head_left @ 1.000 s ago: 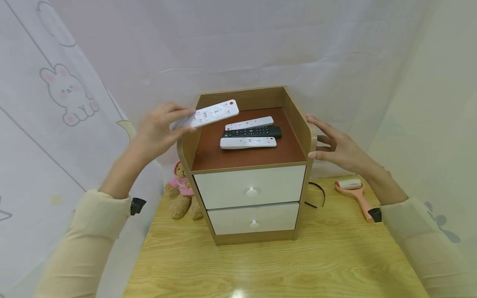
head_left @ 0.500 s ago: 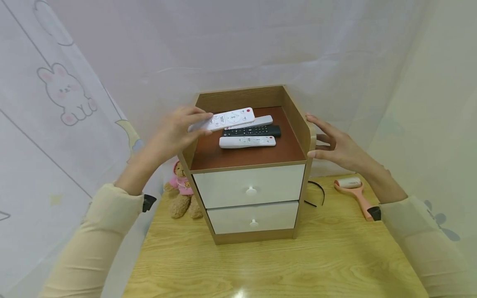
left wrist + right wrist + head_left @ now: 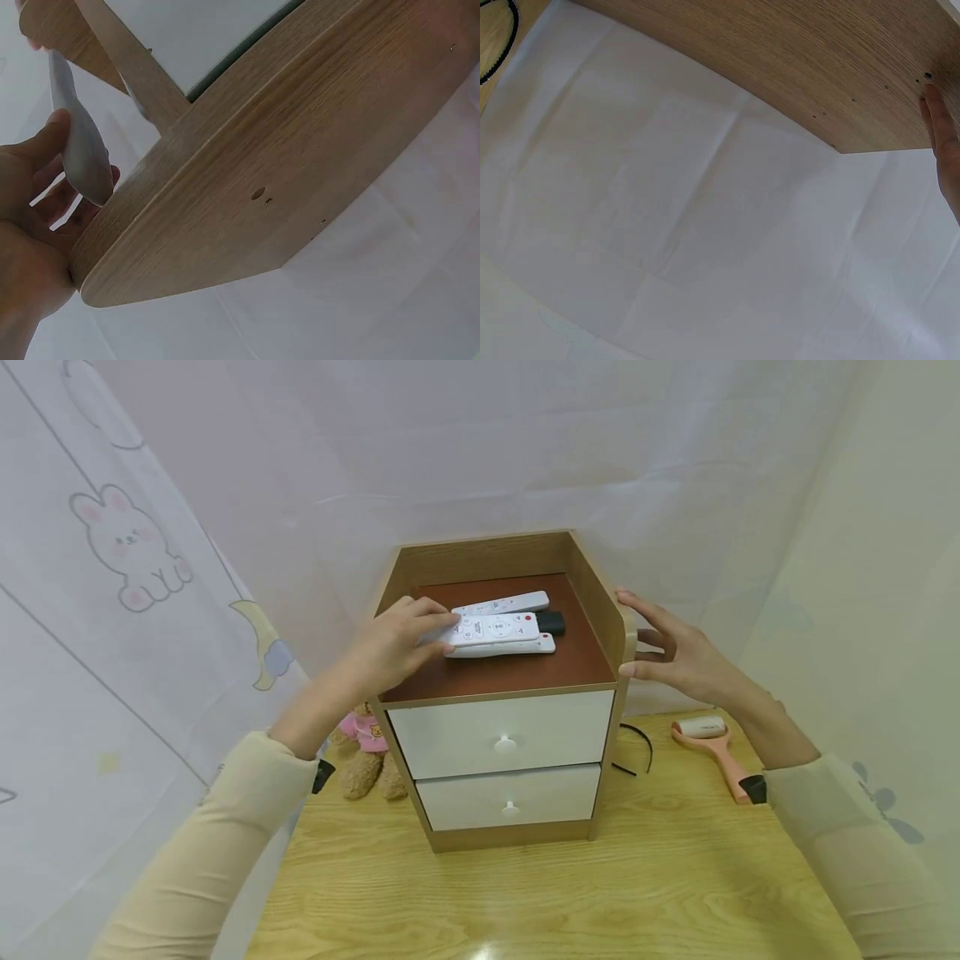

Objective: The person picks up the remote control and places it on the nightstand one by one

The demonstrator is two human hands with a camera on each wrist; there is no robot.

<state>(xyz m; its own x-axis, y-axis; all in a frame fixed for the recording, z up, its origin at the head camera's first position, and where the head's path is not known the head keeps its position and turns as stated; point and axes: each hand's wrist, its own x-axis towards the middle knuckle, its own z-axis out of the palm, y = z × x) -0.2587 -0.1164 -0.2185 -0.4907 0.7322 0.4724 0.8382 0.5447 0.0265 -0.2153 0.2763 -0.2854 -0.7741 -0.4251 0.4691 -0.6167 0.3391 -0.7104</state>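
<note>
My left hand pinches a white remote control by its left end, between thumb and fingers. It is above other remotes on the brown top of a small wooden cabinet. Partly covered below it are a black remote and a front white remote; another white remote lies behind. Whether the held remote touches them I cannot tell. In the left wrist view the held remote shows edge-on. My right hand touches the cabinet's right side panel, its fingers spread and relaxed.
The cabinet has two white drawers with round knobs, and stands on a wooden table. A teddy bear sits at its left. On its right lie a black headband and a lint roller.
My left hand has moved right and down, carrying the white remote from the cabinet's left side to over the other remotes. The right hand stays at the side panel.
</note>
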